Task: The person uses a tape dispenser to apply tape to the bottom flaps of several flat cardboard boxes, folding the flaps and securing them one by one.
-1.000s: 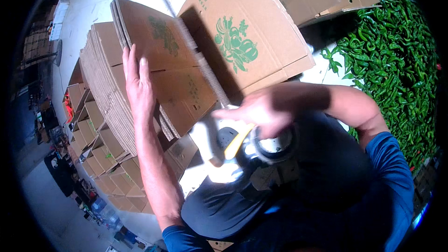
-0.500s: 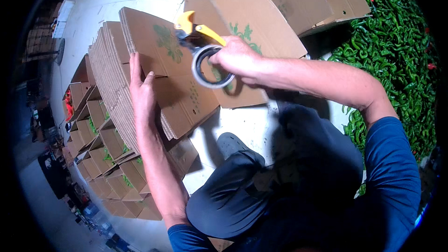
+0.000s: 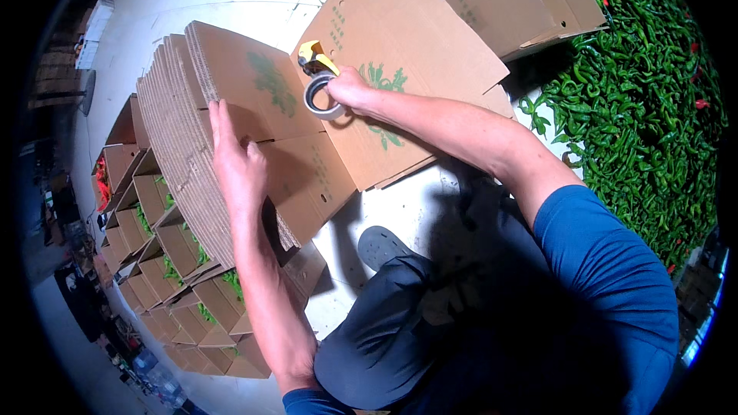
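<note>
My right hand (image 3: 350, 91) grips a yellow-handled tape dispenser (image 3: 309, 52) with a wide tape roll (image 3: 311, 101) on it. The dispenser is over the crease of an unfolded cardboard box (image 3: 430, 38) with green print. My left hand (image 3: 240, 169) lies with fingers stretched along the edge of a folded cardboard panel (image 3: 250, 77), holding nothing. Behind that hand leans a thick stack of flattened cardboard boxes (image 3: 173, 138). Whether the tape touches the cardboard, I cannot tell.
A large heap of green chillies (image 3: 630, 115) with a few red ones covers the right side. An open box (image 3: 507, 0) stands at the far right. Several open boxes (image 3: 177, 250) with green chillies inside stand at left. My shoe (image 3: 383, 247) rests on the pale floor.
My right hand has moved left with the tape dispenser, toward the crease. A cardboard flap that stood tilted up behind the dispenser now lies flat. My left hand has shifted slightly nearer.
</note>
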Action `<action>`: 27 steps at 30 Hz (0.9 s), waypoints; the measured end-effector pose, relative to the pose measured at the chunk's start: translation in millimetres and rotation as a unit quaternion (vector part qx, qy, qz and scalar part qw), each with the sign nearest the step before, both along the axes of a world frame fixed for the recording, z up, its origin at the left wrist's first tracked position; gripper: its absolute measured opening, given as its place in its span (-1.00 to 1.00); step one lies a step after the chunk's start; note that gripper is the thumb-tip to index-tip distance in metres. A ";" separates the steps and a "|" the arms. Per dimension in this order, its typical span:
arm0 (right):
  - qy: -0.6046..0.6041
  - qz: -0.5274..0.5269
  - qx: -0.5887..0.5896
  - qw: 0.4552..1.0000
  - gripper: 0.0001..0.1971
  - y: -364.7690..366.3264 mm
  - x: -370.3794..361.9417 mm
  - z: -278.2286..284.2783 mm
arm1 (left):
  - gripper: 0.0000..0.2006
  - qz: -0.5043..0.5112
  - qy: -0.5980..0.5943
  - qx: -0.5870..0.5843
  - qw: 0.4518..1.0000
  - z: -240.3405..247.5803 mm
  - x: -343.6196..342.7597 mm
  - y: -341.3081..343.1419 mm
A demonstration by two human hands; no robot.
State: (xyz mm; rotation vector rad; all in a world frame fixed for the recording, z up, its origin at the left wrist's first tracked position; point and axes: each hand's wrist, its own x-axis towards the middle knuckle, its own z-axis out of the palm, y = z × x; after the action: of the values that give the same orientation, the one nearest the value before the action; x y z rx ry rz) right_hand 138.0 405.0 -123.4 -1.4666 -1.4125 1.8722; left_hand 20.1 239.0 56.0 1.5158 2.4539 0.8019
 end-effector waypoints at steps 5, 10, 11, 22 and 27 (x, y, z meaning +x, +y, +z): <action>-0.008 -0.023 0.030 0.999 -0.75 32.2 -24.3 -4.9 | -0.28 0.006 -0.015 -0.016 1.000 4.2 8.1 5.3; -0.111 0.255 0.101 0.955 -0.60 34.8 -43.6 10.4 | -0.30 0.006 -0.012 -0.012 1.000 1.4 1.3 -0.5; -0.091 0.241 0.250 0.933 -0.56 28.3 -39.3 1.7 | -0.31 0.000 -0.013 -0.008 1.000 1.6 2.7 3.8; -0.104 0.440 0.259 0.854 -0.59 14.0 -13.7 8.5 | -0.33 -0.009 -0.049 0.010 0.999 -9.6 -10.6 -5.7; -0.006 0.522 0.090 0.848 -0.56 -76.4 100.3 9.2 | -0.37 -0.010 -0.062 0.023 0.998 -6.5 -6.4 -3.2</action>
State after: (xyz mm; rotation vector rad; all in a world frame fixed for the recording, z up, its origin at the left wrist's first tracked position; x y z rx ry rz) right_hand 238.3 328.6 -114.1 -0.5793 -2.6312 2.1281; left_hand 13.7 235.8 49.5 1.4562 2.3435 0.9262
